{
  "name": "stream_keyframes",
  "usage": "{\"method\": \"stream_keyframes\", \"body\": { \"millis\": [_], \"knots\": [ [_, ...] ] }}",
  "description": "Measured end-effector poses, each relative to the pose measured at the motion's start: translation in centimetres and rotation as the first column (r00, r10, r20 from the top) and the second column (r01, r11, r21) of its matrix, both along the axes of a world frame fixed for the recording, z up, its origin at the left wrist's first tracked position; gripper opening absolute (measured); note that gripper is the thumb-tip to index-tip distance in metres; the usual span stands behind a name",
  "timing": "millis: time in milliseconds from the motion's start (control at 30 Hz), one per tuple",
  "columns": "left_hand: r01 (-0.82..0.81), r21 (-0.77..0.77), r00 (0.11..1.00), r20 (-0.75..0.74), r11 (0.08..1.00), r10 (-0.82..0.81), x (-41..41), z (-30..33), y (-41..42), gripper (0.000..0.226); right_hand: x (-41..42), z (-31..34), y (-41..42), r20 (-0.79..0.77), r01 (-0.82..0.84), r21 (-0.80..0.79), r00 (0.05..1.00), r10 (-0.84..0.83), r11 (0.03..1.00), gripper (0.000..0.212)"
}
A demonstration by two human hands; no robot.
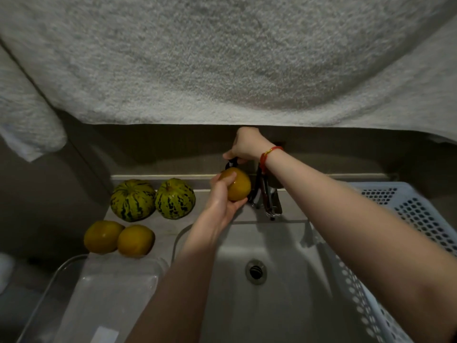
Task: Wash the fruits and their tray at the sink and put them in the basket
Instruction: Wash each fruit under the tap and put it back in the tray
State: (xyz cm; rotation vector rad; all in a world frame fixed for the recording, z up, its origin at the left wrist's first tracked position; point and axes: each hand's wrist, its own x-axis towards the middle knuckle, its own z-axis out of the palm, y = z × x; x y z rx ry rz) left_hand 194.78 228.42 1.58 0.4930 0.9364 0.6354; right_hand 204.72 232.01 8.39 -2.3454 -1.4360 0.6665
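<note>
My left hand [220, 196] grips a yellow-orange fruit [238, 184] above the back of the white sink [291, 243], just under the tap's black spout. My right hand [243, 144], with a red string on its wrist, pinches the black tap handle [231, 163] at the top of the faucet [265, 196]. Two more yellow-orange fruits [118, 240] and two green striped melons [152, 198] lie on the counter to the left. A clear plastic tray [74, 268] stands at the lower left. The white perforated basket [405, 219] is to the right of the sink.
A pale towel [222, 58] hangs overhead and hides the upper view. The sink drain [256, 270] is uncovered. A dark wall runs behind the counter, and the left side is dim.
</note>
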Motion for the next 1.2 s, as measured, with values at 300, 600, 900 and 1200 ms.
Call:
{"method": "stream_keyframes", "body": {
  "millis": [300, 600, 900, 1200],
  "knots": [
    [-0.056, 0.028, 0.998, 0.012, 0.998, 0.056, 0.8, 0.6, -0.6, 0.041, 0.0, -1.1, 0.0, 0.037, 0.073, 0.068, 0.996, -0.076, 0.995, 0.037],
    [-0.033, 0.023, 0.999, 0.031, 0.999, 0.032, 0.4, 1.1, -0.7, 0.025, -0.1, -1.4, -0.6, 0.018, 0.055, 0.091, 0.998, -0.057, 0.994, 0.039],
    [0.007, 0.096, 1.000, 0.011, 0.995, -0.008, -0.8, 1.9, -0.9, 0.017, -1.2, -2.1, -2.3, 0.180, 0.024, 0.276, 0.981, -0.076, 0.961, 0.035],
    [-0.017, 0.058, 0.987, 0.158, 0.998, 0.008, -4.4, 1.3, -1.3, 0.030, -5.4, -4.9, -9.7, 0.233, -0.397, 0.364, 0.915, 0.330, 0.842, 0.044]
  ]
}}
